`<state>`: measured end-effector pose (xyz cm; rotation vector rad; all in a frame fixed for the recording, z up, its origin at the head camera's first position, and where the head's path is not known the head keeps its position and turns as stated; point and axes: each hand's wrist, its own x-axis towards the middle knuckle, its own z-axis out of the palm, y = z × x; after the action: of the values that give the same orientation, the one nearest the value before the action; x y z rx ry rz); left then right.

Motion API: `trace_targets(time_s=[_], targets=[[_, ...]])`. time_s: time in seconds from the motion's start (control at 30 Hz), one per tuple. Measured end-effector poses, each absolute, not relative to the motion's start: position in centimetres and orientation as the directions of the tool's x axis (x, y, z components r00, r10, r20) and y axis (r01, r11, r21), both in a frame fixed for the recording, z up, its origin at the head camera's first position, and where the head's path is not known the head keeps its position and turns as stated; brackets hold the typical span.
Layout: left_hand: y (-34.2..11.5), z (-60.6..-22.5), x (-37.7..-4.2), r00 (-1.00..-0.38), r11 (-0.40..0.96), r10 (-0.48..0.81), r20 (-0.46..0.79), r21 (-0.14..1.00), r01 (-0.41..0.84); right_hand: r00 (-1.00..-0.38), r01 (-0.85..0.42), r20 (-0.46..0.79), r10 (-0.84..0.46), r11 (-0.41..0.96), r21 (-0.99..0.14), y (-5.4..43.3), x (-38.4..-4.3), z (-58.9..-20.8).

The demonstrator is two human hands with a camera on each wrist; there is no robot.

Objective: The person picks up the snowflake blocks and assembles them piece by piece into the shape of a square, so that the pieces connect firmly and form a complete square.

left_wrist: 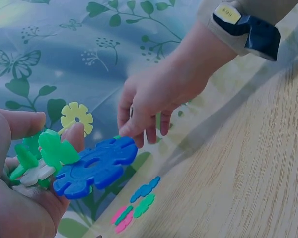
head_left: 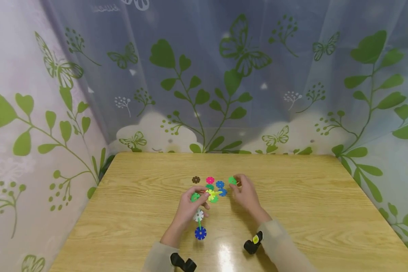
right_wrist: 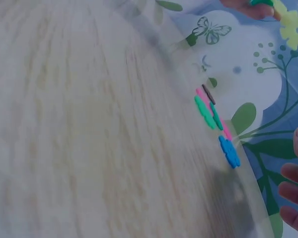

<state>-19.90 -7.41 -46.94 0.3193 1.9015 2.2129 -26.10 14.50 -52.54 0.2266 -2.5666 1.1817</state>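
Wood forms the table (head_left: 299, 200); in the head view, the left hand (head_left: 187, 207) grips joined flower discs (head_left: 200, 218) over its middle, the right hand (head_left: 246, 192) pinches a green disc (head_left: 231, 181), and loose discs (head_left: 220, 186) lie between the hands and the table's far edge, with wood reaching wide on both sides. In the left wrist view, a blue disc (left_wrist: 107, 171) juts from the left hand's curled hold. In the right wrist view, the right hand is cut off, its hold unclear.

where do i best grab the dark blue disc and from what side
Probably pinch the dark blue disc across its two flat faces, at the rim nearest the person, coming from the right. A green piece joins it at the opposite edge, towards the left hand, so that near rim sticks out, thin and uncovered.
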Motion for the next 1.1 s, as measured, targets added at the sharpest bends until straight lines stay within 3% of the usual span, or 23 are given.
trace_targets(time_s=[0.23,0.5,1.1], targets=[[-7.4,-46.9,-19.9,-0.959,-0.146,0.284,0.023,0.989,-0.019,-0.936,-0.312,0.351,-0.022,0.512,-0.800,14.2,-24.5,-51.8],[-7.4,-48.9,-21.0,-0.965,-0.151,0.263,0.014,0.988,-0.027,-0.889,-0.422,0.455,-0.058,0.490,-0.762,13.7,-22.7,-51.1],[-7.2,-49.5,-21.1,-0.974,-0.173,0.226,-0.012,0.984,-0.052,-0.916,-0.391,0.393,-0.080,0.397,-0.831,12.2,-20.1,-49.1]])
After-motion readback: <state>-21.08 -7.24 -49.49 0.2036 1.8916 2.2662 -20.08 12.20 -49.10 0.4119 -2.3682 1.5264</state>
